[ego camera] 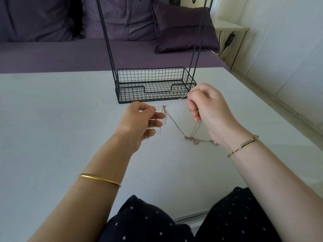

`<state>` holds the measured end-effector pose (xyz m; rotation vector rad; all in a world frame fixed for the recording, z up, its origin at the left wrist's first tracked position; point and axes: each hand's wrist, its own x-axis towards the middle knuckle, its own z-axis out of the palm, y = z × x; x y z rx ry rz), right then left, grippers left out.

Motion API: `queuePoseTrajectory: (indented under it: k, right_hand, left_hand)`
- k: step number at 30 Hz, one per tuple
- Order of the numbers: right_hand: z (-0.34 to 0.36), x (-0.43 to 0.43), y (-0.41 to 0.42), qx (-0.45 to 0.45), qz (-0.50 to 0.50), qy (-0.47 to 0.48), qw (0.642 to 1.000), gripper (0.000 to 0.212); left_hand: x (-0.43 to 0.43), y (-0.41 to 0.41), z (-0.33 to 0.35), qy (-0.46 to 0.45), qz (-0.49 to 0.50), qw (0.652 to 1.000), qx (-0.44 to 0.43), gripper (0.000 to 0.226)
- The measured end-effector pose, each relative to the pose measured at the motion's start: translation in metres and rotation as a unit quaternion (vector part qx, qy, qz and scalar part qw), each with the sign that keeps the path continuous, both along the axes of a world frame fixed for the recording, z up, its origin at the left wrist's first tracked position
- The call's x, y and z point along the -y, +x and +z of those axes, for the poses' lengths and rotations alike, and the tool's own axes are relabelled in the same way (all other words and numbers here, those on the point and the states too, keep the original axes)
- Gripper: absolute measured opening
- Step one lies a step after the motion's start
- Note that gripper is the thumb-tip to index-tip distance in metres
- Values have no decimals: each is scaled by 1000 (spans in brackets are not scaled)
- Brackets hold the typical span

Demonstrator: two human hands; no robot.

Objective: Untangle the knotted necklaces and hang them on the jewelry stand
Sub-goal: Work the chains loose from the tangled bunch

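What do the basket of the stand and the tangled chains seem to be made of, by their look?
Basket: likely steel wire with a matte black coating; thin rigid rods form an even grid with no shine. Chains: fine metal links, rose-gold and silvery in tone, with small glints; plated or solid cannot be told.

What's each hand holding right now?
Left hand: pinches the necklaces beside a knot.
Right hand: fingers curled, gripping a strand of the same necklaces.

Gold bangle (pixel 99 179) left, apparently braided bracelet (pixel 243 145) right, dark dotted clothing (pixel 145 222).
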<state>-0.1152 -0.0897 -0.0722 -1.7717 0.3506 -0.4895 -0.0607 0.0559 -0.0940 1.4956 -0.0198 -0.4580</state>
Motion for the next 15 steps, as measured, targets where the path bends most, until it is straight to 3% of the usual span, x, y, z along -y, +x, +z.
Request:
queuePoseTrajectory:
  k: [5,9,15]
  right_hand:
    - [-5,6,2,-19,-35,-47,998,22]
    - [-7,12,-3,-60,18,-221,973,18]
    - [-12,22,-3,-87,-18,-274,958,18]
  left_hand:
    - [3,3,-1,36,20,999,8,16]
    - [-3,7,-4,101,30,992,65,12]
    - [-29,13,-14,302,-17,933,195,3]
